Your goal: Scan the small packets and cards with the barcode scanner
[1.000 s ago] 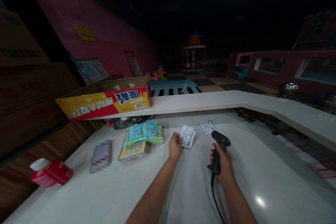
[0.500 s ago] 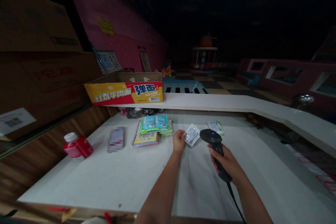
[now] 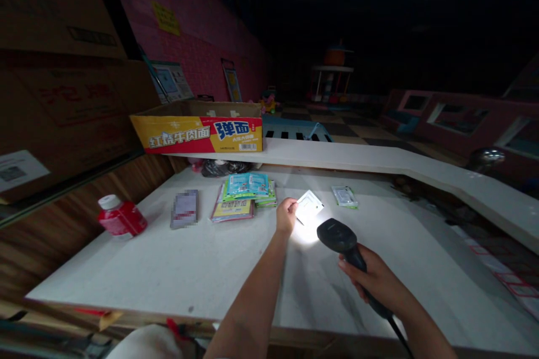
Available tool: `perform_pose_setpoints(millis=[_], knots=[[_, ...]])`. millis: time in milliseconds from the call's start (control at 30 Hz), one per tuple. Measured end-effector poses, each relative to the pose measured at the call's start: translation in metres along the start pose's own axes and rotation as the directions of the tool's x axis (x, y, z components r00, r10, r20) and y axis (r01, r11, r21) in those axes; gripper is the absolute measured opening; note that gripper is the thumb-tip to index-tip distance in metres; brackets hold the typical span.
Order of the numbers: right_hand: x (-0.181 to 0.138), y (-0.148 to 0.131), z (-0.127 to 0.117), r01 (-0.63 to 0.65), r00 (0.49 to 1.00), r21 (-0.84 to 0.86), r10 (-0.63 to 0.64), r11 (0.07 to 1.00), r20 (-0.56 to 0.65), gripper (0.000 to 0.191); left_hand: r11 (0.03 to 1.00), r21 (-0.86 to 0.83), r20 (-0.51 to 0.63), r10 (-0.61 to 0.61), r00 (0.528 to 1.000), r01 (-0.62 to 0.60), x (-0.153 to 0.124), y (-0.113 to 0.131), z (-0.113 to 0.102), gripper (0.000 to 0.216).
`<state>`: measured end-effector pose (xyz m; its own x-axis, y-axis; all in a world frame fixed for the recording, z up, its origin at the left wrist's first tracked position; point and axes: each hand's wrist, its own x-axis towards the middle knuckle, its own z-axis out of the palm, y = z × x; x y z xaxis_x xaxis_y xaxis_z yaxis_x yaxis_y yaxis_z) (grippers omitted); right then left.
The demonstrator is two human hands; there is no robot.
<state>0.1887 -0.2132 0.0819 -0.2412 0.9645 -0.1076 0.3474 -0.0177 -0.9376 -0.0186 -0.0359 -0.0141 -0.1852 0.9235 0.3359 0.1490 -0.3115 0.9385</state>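
Observation:
A small flat packet [image 3: 309, 206] is pinched at its left edge by my left hand [image 3: 287, 215], its face washed out by bright light. My right hand [image 3: 370, 274] grips a black corded barcode scanner [image 3: 337, 234], whose head points at the packet and lights the tabletop beside it. To the left of my left hand lies a pile of blue, green and yellow packets [image 3: 247, 186]. Another white and green packet [image 3: 344, 197] rests flat beyond the scanner.
On the white table [image 3: 202, 269] stand a red bottle with a white cap [image 3: 122, 217] and a blurred flat item [image 3: 184, 209]. A yellow and red noodle carton [image 3: 202, 133] sits on the raised ledge [image 3: 337, 151]. Large cardboard boxes [image 3: 71, 95] are stacked at left.
The scanner's light has come on and falls over the packet. My right hand and the scanner have moved lower and nearer me. The view has tilted slightly.

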Motion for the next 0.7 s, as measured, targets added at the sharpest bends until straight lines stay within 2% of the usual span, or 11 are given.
perform_pose_setpoints(millis=[200,400,467,567,700], knots=[[0.002,0.002,0.003,-0.014,1.000,0.053,0.016,0.998,-0.023,0.032,0.997,-0.077,-0.023,-0.006,1.000,0.004,0.001,-0.007,0.003,0.010],[0.023,0.007,0.011,-0.073,0.984,0.357,0.127,0.931,-0.129,0.043,0.997,-0.080,-0.023,-0.018,1.000,0.016,0.002,-0.009,0.002,0.009],[0.038,0.009,0.014,-0.041,0.966,0.501,0.162,0.864,-0.200,0.046,0.997,-0.075,-0.022,-0.024,0.999,0.022,0.002,-0.009,0.002,0.007],[0.062,0.013,0.018,0.072,0.943,0.706,0.182,0.704,-0.278,0.049,0.997,-0.069,-0.031,-0.023,0.999,0.021,0.002,-0.010,0.002,0.006],[0.085,0.026,0.022,0.186,0.929,0.853,0.195,0.487,-0.314,0.043,0.996,-0.086,-0.036,-0.041,0.999,0.038,0.000,-0.012,0.003,0.008]])
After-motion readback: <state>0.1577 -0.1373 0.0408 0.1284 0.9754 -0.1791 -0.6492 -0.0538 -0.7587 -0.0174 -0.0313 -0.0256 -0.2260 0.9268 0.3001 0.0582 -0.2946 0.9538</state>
